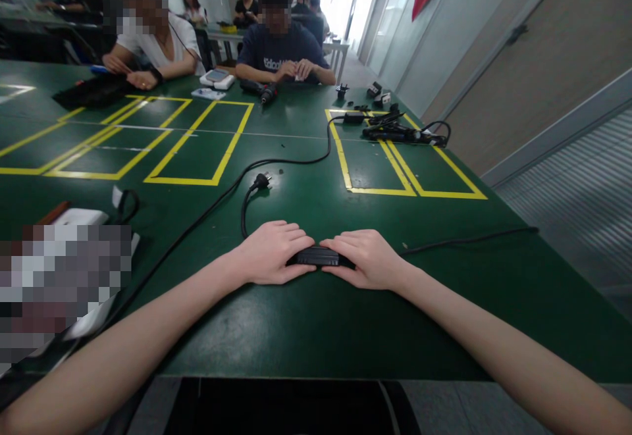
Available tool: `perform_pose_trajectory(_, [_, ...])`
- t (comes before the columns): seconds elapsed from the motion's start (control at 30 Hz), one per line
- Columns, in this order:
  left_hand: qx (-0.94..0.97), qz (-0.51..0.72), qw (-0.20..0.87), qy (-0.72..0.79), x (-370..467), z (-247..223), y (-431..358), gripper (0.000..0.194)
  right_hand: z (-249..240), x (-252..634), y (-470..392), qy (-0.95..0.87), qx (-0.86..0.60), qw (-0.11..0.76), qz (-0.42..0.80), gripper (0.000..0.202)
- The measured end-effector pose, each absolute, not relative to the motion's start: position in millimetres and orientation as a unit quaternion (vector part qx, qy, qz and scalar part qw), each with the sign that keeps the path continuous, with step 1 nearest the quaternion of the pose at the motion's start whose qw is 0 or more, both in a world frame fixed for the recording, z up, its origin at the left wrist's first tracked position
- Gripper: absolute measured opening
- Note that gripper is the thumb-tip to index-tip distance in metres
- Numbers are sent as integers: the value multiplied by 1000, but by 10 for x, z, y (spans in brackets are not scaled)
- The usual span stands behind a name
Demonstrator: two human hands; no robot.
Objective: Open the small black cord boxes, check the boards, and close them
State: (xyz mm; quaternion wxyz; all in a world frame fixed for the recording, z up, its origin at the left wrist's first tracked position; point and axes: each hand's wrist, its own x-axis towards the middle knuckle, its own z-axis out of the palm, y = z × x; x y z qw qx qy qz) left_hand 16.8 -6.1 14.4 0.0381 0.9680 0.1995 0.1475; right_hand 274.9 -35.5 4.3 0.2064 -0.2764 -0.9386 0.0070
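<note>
Between my two hands a black power adapter (318,256) rests low at the table's front, gripped at both ends. My left hand (274,251) has its fingers and thumb closed round the left end. The right end sits between the fingers and thumb of my right hand (368,257). Part of the adapter is hidden under the fingers. A black cord runs from behind my left hand to a plug (261,181) lying on the table. Another black cable (474,239) stretches off to the right from beside my right hand.
Yellow tape rectangles (217,181) mark the green table (296,336). At the far right lie bundled black cables (395,129) and small black parts (374,89). A long cable (276,160) crosses the table. A drill (268,94) lies near a co-worker (281,47); another person (162,43) sits left.
</note>
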Motion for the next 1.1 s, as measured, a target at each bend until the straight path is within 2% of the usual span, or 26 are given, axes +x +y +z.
perform_pose_trajectory(0.17, [967,159,8,198,184,147,-99,46,44,2757,-355,-941,-268,205,-15,38])
perform_pose_trajectory(0.33, [967,150,25,206,195,156,-134,45,44,2783,-333,-943,-240,218,-73,36])
perform_pose_trajectory(0.5, [952,132,106,253,224,192,-170,49,61,2795,-351,-938,-203,210,-188,40])
perform_pose_trajectory(0.67, [923,127,211,297,214,192,-140,44,66,2816,-347,-929,-208,209,-224,35])
perform_pose_trajectory(0.77, [906,156,248,304,191,159,-99,40,69,2820,-326,-929,-234,204,-199,38])
perform_pose_trajectory(0.93, [937,185,132,267,168,119,-72,39,63,2771,-314,-948,-227,220,-26,43])
perform_pose_trajectory(1.0, [944,186,100,253,164,113,-73,38,52,2746,-322,-940,-237,241,33,37])
perform_pose_trajectory(1.1, [943,187,99,258,163,115,-73,37,44,2723,-333,-923,-273,265,62,16])
